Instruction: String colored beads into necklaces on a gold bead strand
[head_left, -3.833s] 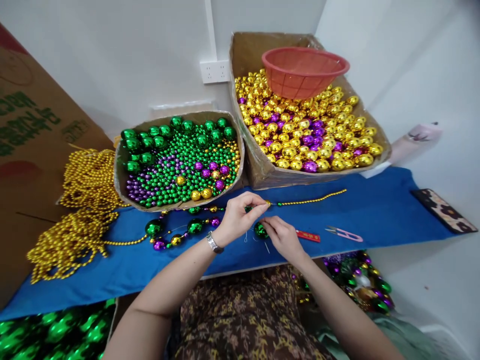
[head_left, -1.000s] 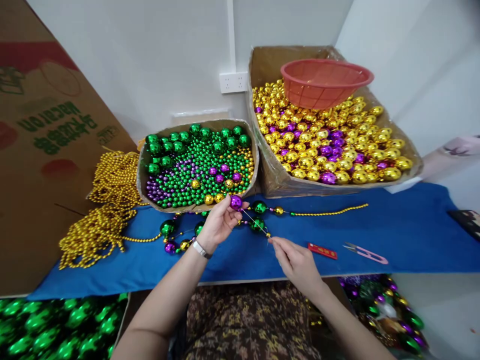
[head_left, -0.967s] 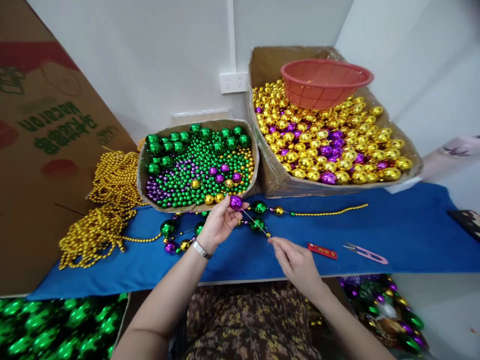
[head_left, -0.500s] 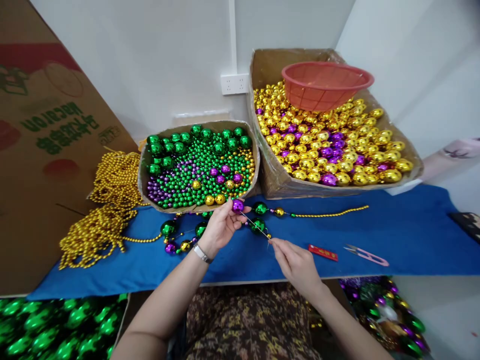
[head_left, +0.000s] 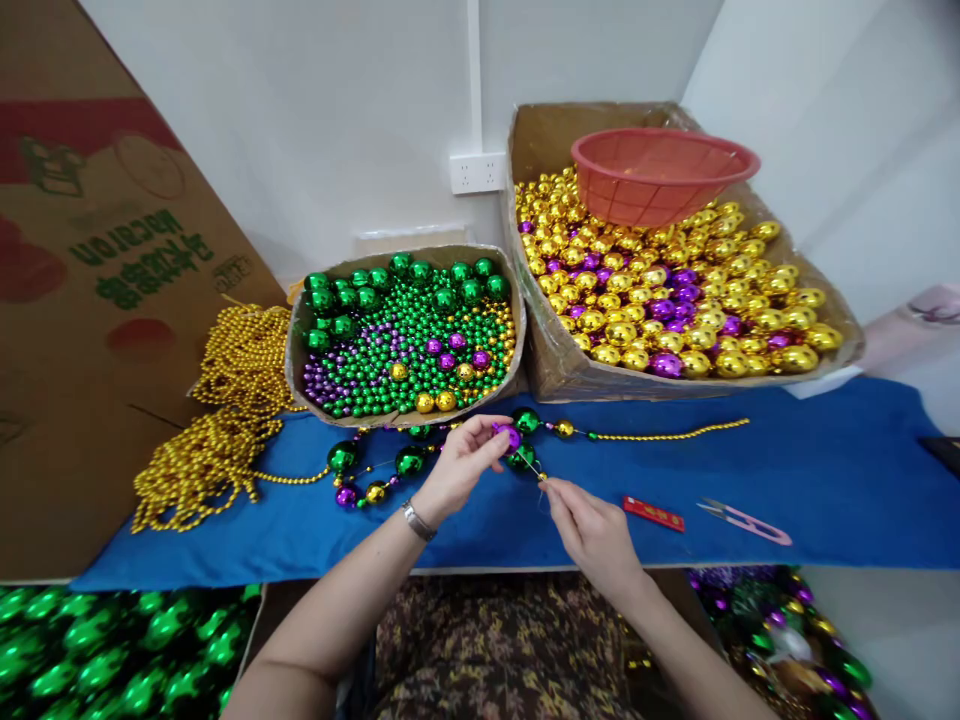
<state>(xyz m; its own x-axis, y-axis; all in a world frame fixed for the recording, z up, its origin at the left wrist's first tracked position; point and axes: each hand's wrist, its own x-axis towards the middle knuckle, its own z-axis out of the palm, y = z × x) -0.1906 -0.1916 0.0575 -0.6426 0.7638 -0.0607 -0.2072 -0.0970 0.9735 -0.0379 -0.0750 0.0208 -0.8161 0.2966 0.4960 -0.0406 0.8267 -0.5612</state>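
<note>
A shiny purple bead [head_left: 508,437] is pinched in the fingers of my left hand [head_left: 463,462]. Opposite it, my right hand [head_left: 589,522] is closed on a long thin needle [head_left: 531,465], whose far end meets the bead; whether it passes right through is hidden by my fingers. Fine thread hangs near the right fingertips. Behind and left of my hands lies a strung garland of green, purple and gold beads, with a large green bead [head_left: 411,460] on it. A string of small gold beads [head_left: 675,434] stretches off to the right.
A box of mixed beads [head_left: 517,370] stands behind my hands, and a larger box [head_left: 570,385] holds gold and purple beads under a red basket [head_left: 664,180]. Gold bead strands [head_left: 195,470] heap at left. A red packet [head_left: 654,513] and pink thread snips [head_left: 750,523] lie at right.
My left hand has brought the purple bead down and right, nearer my right hand, and less of the needle shows between them. The whole view has shifted slightly.
</note>
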